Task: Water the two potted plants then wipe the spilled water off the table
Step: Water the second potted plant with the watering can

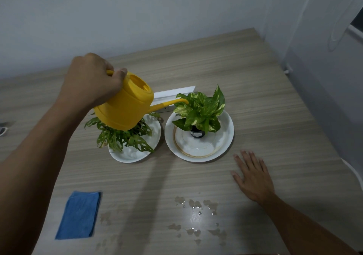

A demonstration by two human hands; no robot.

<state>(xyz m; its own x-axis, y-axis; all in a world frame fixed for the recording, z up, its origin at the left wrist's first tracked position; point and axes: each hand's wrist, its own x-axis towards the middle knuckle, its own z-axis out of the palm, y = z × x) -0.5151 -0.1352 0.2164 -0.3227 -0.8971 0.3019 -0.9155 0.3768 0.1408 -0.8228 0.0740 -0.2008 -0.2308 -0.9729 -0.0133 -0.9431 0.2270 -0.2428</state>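
My left hand (92, 80) grips the handle of a yellow watering can (125, 105), tilted with its spout tip over the leaves of the right plant (200, 111). That variegated plant stands in a small dark pot on a white plate (225, 137). The left plant (121, 137), with holed leaves, sits on another white plate (129, 154), partly hidden under the can. My right hand (253, 178) lies flat on the wooden table (255, 90), fingers spread, holding nothing. Spilled water (196, 215) spots the table near the front. A folded blue cloth (80, 215) lies at the front left.
A white strip-like object (172, 93) lies behind the plants. White walls close the table at the back and right. The table's right edge runs near a white cable (353, 172). A dark object (4, 127) shows at the far left edge.
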